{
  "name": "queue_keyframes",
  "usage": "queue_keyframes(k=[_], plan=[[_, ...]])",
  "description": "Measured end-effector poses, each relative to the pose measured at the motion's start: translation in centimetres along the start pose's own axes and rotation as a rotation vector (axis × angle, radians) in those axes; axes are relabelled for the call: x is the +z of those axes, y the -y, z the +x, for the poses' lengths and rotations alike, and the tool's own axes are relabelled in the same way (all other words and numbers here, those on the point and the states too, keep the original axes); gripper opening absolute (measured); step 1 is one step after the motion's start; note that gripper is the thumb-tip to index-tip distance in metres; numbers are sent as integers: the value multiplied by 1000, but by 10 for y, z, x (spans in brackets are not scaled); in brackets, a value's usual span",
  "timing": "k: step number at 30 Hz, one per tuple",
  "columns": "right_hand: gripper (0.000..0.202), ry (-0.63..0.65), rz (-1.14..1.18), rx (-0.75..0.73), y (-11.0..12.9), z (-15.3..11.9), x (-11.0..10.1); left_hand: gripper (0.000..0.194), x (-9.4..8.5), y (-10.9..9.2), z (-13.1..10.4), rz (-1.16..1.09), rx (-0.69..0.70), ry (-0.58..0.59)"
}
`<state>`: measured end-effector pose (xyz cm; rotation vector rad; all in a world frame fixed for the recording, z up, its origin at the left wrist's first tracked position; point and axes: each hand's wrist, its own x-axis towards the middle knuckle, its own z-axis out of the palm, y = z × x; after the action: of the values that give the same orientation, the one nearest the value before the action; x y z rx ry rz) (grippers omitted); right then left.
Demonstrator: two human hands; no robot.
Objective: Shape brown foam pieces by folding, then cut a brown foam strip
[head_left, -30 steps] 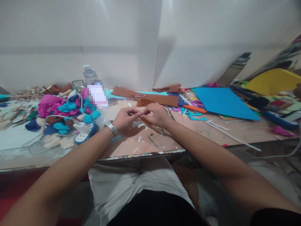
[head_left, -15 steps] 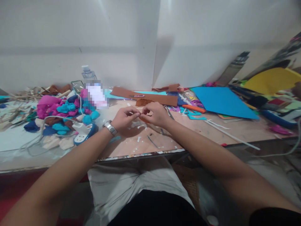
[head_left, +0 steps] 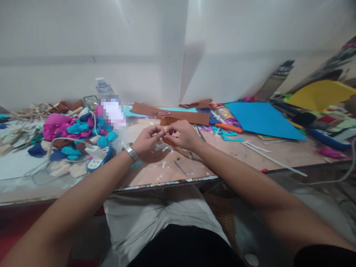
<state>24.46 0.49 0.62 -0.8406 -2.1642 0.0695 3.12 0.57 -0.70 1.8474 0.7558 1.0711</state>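
Over the middle of the table my left hand [head_left: 148, 141] and my right hand [head_left: 183, 135] meet fingertip to fingertip, both closed in a pinch. A small piece of brown paper [head_left: 169, 121] shows behind and below my right fingers; the spot where the fingertips grip it is mostly hidden. A metal watch sits on my left wrist. Just beyond the hands lies a long brown strip [head_left: 189, 118], with small thread snips [head_left: 162, 113] resting on it. White paper scraps [head_left: 164, 164] are scattered beneath the hands.
On the left, crumpled coloured paper balls [head_left: 58, 126] surround a power strip [head_left: 97, 162] with a cable. Behind them stand a blurred phone [head_left: 114, 113] and a bottle [head_left: 103, 87]. Rightward lie an orange cutter [head_left: 228, 128], a blue sheet [head_left: 267, 118] and a white stick [head_left: 278, 160].
The hands stay pinched together at nearly the same spot, with only slight finger movement. The brown piece under the right fingers has shifted a little. The rest lies as before.
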Motion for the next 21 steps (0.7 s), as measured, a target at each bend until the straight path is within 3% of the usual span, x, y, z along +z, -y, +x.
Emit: queue_keyframes(k=[11,21], plan=[[21,-15,45,7,8,0,-3,39,3,7,-2,-222,-192,2],[18,-44,48,-6,8,-2,0,36,3,8,-1,-244,-167,-18]])
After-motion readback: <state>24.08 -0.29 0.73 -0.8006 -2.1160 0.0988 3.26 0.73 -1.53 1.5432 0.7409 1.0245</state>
